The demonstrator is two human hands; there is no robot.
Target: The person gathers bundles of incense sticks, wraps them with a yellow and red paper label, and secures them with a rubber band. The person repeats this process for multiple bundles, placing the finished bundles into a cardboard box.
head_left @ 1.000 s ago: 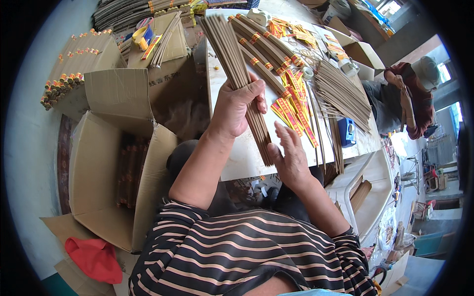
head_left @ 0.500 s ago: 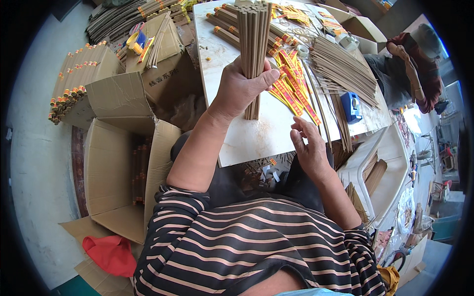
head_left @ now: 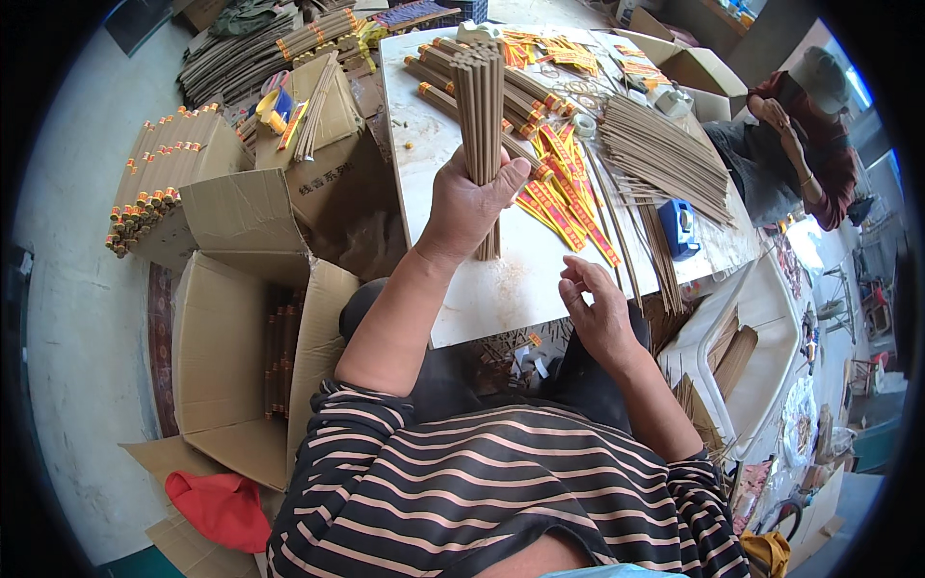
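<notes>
White worktop (head_left: 462, 310) spreads beneath and beyond the hands in a cluttered workshop, with an open cardboard box (head_left: 222, 337) to the left of the left hand. That left hand (head_left: 472, 207) is wrapped round a bundle of brown sticks (head_left: 479, 111), held upright, its lower end seemingly on the worktop. The right hand (head_left: 602, 313) is empty, fingers loosely bent and thumb apart, near the worktop's front edge. Beyond the left hand lie finished-looking banded bundles (head_left: 530, 89); further off to its left, more are stacked (head_left: 159, 169). No band shows on the held bundle, so that one appears unfinished. Red-and-yellow strips (head_left: 568, 193) just right of the left hand and loose sticks (head_left: 665, 154) beyond the right remain unused.
</notes>
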